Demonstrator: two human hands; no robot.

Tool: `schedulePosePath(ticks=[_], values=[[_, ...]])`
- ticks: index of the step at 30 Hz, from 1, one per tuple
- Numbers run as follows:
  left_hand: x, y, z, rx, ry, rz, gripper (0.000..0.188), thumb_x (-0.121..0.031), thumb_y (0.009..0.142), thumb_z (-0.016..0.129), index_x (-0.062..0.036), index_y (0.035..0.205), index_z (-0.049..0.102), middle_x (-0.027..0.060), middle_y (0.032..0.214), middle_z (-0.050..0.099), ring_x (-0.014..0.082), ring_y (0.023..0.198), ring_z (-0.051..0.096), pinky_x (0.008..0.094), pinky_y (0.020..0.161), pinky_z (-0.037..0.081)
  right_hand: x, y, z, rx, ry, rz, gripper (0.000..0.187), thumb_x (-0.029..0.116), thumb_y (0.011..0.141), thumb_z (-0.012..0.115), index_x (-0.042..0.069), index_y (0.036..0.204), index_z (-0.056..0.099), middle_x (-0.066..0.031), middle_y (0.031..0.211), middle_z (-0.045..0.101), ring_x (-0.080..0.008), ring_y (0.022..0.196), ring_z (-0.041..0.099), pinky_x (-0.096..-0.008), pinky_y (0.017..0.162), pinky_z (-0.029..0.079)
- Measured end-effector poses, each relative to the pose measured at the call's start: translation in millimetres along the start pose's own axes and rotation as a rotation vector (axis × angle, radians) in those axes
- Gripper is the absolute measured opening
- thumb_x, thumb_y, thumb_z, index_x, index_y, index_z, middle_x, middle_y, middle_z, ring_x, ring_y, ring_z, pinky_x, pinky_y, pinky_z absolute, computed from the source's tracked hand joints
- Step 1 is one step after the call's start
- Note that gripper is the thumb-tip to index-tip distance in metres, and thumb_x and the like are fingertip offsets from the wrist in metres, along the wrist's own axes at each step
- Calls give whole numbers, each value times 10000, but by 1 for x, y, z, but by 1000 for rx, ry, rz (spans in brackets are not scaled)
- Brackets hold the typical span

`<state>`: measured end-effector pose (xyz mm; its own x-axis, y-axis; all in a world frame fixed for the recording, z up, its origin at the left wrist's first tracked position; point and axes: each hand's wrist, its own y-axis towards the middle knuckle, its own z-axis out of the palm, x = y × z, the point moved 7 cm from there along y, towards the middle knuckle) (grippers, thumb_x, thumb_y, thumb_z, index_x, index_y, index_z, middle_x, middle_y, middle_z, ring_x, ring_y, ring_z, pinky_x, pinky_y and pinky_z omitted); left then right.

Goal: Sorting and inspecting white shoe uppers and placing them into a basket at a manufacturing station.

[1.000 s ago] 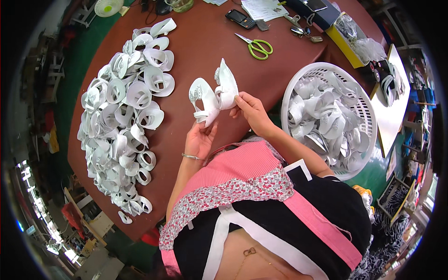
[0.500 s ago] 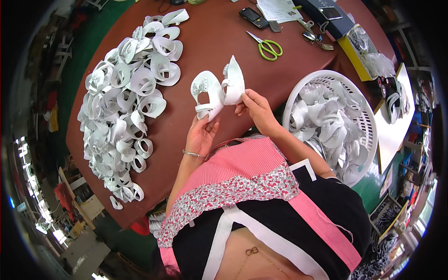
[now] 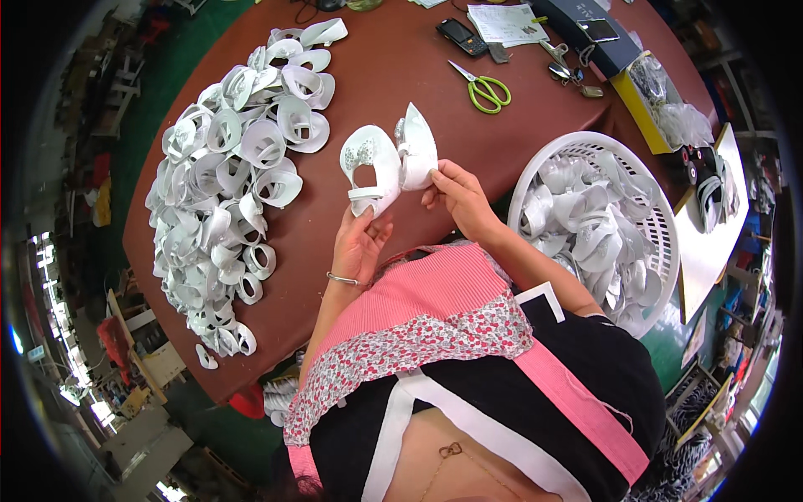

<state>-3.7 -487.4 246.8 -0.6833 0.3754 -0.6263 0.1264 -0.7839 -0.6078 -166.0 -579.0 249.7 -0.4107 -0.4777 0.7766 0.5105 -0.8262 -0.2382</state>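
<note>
My left hand (image 3: 361, 243) pinches the lower end of a white shoe upper (image 3: 383, 163), near its strap. It has an oval opening and silvery decoration on its toe part. My right hand (image 3: 458, 191) grips the edge of a second white shoe upper (image 3: 419, 149), turned sideways so its pointed end stands up. The two uppers are held side by side above the brown table, touching or nearly so. To their left lies a long heap of similar white shoe uppers (image 3: 222, 180). A white plastic basket (image 3: 669, 243) at my right holds many more.
Green-handled scissors (image 3: 485, 90) lie on the brown table (image 3: 393, 63). Beyond them are a black handheld device (image 3: 461, 37), papers (image 3: 506, 25) and keys (image 3: 565, 72). A dark box (image 3: 585, 29) and a yellow-sided box (image 3: 640, 109) with clear plastic stand at the far right.
The view has shifted slightly, so the table and its things sit a little lower and further right. Both hands keep their hold on the two uppers, which have barely moved.
</note>
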Motion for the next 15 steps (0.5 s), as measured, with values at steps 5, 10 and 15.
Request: schedulePosePath(ticks=[5,10,15], values=[[9,4,0,32,61,-70,407,-196,910,549,-90,1285,430,65,1152,563,196,1014,566,325,836,455,-6,-2,-12,-39,3,44,194,194,956,470,28,1014,553,-37,853,579,-111,740,562,-263,700,448],[21,2,-6,185,-129,-194,422,-245,908,524,-86,1290,442,62,1248,540,212,1085,547,349,871,431,-15,0,-2,-12,56,50,179,214,916,528,42,951,563,-36,793,585,-114,721,578,-257,677,453],[31,7,9,173,-106,-250,473,-245,905,477,-38,1325,411,111,1277,520,241,1150,517,381,996,403,-41,-13,4,56,187,118,159,202,908,510,50,929,550,-35,759,584,-117,699,589,-253,655,450]])
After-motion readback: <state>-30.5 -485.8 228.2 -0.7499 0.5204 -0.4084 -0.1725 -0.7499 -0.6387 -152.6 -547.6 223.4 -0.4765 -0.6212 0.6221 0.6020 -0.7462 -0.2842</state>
